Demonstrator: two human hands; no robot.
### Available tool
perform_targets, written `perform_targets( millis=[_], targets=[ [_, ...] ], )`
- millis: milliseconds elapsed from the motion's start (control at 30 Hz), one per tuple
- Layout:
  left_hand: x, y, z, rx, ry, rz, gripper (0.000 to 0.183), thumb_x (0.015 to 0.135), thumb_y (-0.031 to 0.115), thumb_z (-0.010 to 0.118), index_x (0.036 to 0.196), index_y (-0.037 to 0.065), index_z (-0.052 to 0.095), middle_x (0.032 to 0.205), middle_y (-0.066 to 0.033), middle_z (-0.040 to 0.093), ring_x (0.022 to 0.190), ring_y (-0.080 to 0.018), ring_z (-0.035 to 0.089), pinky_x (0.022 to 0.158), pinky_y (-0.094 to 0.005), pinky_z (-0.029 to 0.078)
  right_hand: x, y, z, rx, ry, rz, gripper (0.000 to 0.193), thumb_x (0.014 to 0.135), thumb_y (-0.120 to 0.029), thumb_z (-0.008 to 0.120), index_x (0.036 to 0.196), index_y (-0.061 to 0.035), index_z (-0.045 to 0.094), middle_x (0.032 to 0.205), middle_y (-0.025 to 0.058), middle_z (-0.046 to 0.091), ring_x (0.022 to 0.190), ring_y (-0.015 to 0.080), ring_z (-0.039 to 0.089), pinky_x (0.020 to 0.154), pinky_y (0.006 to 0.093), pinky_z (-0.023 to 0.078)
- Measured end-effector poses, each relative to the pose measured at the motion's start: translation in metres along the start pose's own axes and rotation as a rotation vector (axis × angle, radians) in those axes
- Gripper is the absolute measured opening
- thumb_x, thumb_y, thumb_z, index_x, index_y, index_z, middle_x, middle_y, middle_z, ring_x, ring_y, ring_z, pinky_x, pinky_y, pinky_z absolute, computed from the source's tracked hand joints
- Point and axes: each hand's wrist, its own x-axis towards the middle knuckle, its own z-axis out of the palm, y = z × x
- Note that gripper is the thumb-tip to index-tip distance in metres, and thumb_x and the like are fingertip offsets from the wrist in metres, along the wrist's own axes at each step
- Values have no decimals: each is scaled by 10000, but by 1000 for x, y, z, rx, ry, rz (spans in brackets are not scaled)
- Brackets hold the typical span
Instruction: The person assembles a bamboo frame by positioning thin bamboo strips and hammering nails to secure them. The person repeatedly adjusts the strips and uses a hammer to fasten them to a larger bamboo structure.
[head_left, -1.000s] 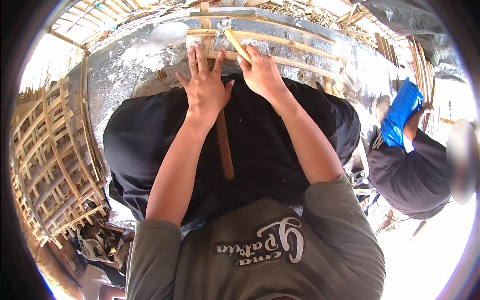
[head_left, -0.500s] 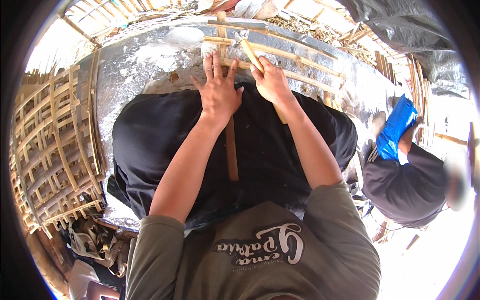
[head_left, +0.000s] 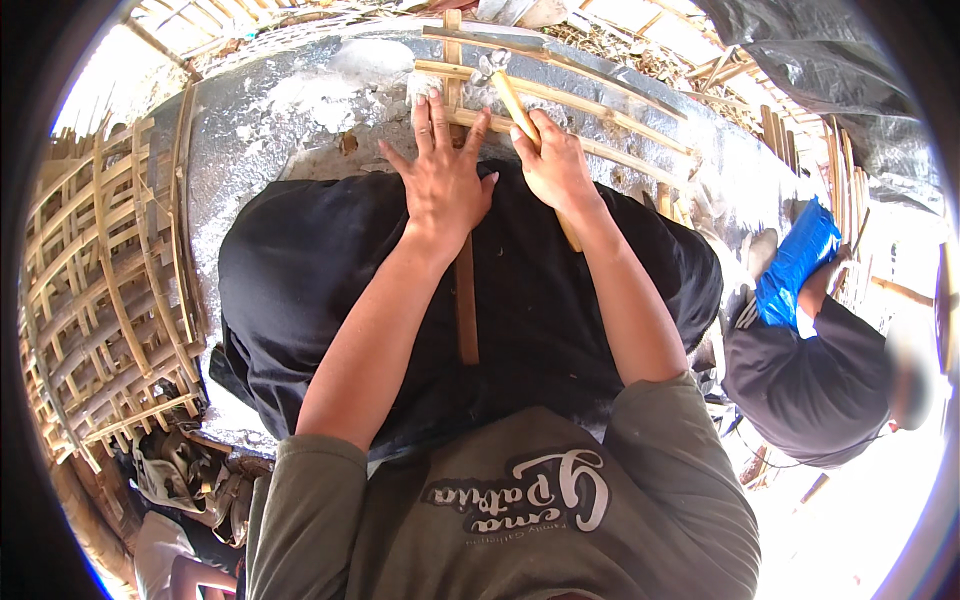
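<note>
My right hand (head_left: pixel 556 168) is closed round the pale wooden handle of a hammer (head_left: pixel 513 101). The metal head rests on or just over the second bamboo slat (head_left: pixel 583 103), close to where it crosses a long wooden strip (head_left: pixel 467 310); whether it touches is unclear. My left hand (head_left: pixel 443 192) lies palm down with fingers spread, over the long strip, its fingertips near the third slat (head_left: pixel 610 153). A farther slat (head_left: pixel 560 62) crosses the strip beyond the hammer. The strip runs back under my left hand onto my black-clothed lap.
A woven bamboo panel (head_left: pixel 105 290) stands at the left. The grey, white-stained floor (head_left: pixel 270 110) stretches ahead. To the right sits another person in dark clothes (head_left: pixel 800 380) beside a blue plastic bag (head_left: pixel 800 255). A bag (head_left: pixel 185 475) lies at lower left; dark sheeting (head_left: pixel 810 50) hangs upper right.
The view has shifted slightly. My right hand still holds the hammer with its head near the slat, and my left hand stays spread on the strip.
</note>
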Motion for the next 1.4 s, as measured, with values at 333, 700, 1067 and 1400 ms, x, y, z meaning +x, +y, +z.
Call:
perform_targets(
  millis=[333, 700, 1067, 1400],
  targets=[
    [1, 0, -2, -11, -15, -13, 815, 824, 462, 727, 1527, 358, 327, 1616, -244, 92, 1502, -392, 124, 1032, -777, 262, 2, 1, -2, 53, -21, 29, 234, 974, -252, 565, 990, -19, 546, 912, 248, 644, 828, 457, 642, 724, 525, 500],
    [-1, -2, -2, -74, -54, -31, 827, 813, 409, 742, 1526, 343, 329, 1621, -230, 96, 1509, -381, 97, 1056, -794, 175, -30, -95, -73, 491, -98, 182, 185, 1003, -116, 540, 1135, 5, 493, 663, 141, 593, 556, 324, 612, 528, 390, 478],
    [-2, -3, 3, -132, 13, -11, 849, 762, 362, 782, 1503, 305, 373, 1606, -247, 121, 1503, -402, 97, 1042, -803, 188, -49, -76, -33, 36, 144, -132, 164, 993, -73, 532, 1119, 18, 479, 699, 264, 595, 654, 468, 610, 533, 485, 454],
    [0, -4, 4, -108, -7, -14, 846, 772, 362, 767, 1512, 324, 359, 1606, -243, 128, 1501, -395, 119, 1039, -804, 193, -42, -77, -33, -3, 169, -97, 124, 993, -73, 541, 1070, 16, 499, 701, 241, 589, 648, 447, 613, 538, 462, 443]
  ],
)
